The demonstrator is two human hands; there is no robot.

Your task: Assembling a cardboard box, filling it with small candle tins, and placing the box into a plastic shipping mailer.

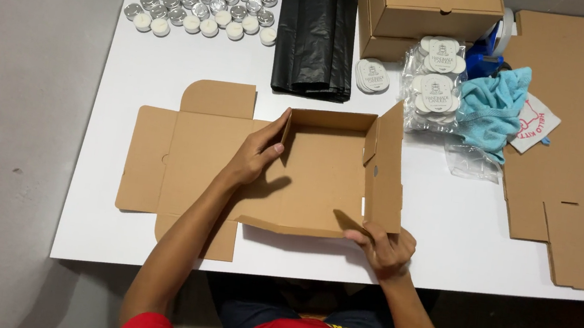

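A brown cardboard box, half folded, lies on the white table in front of me. Its far wall and right wall stand upright; its lid part lies flat to the left. My left hand grips the upright left corner of the far wall, thumb inside. My right hand pinches the near right corner, where the near flap meets the raised right wall.
Many small tealight candles sit at the back left. A folded black plastic bag, closed cardboard boxes, bagged round labels, a blue cloth and flat unfolded cartons lie at the back and right.
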